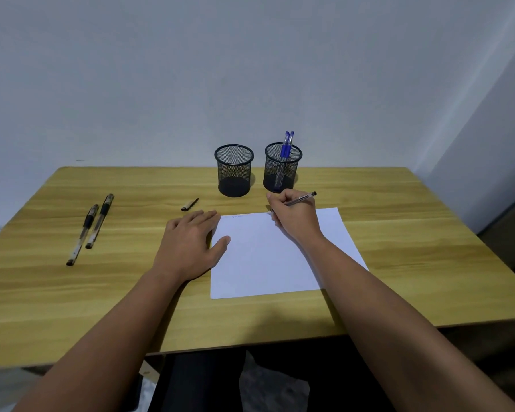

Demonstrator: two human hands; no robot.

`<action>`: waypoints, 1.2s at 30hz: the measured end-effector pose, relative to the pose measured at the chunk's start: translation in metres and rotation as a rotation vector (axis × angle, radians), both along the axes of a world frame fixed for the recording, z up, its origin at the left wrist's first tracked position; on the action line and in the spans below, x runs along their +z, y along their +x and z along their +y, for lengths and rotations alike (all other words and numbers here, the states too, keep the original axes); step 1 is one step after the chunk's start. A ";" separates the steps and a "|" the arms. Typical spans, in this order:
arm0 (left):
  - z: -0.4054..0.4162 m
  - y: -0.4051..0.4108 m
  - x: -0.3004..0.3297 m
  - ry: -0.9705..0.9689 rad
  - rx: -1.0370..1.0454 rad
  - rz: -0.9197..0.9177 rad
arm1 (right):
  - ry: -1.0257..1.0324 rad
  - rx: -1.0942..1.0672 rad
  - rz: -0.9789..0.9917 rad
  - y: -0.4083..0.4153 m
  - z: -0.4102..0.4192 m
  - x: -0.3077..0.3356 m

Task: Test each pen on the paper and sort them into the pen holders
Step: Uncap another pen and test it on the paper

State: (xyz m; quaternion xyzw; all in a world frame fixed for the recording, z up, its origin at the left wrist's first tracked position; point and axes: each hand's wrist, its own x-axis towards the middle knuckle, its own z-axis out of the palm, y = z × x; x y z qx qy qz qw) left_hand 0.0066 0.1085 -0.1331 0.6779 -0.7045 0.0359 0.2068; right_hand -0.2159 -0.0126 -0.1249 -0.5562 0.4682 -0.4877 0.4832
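Fingers (275, 200) of right hand (295, 217) pinch pen (302, 199); label unreadable.

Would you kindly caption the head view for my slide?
Right hand tests a clear pen on white paper; left hand steadies it.

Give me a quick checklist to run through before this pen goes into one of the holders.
1. Pen gripped in the right hand: ok.
2. Left hand steadying the paper: ok, it rests flat on the sheet's left edge.
3. Test mark readable: cannot tell, the tip is hidden by the hand and only a faint scribble shows near the top edge.
4. Cap back on: not ok, it lies loose on the table.
5. Holders free to take it: ok, the left holder is empty, the right holder has two blue pens.
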 end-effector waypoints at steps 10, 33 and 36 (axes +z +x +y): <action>0.000 0.000 0.001 0.040 0.015 -0.025 | -0.013 0.000 0.098 0.000 -0.001 -0.003; 0.000 0.000 0.000 0.023 0.010 -0.010 | -0.030 -0.065 0.123 -0.001 -0.001 -0.004; 0.000 0.000 0.000 0.033 0.011 -0.017 | -0.020 -0.078 0.115 -0.001 -0.001 -0.003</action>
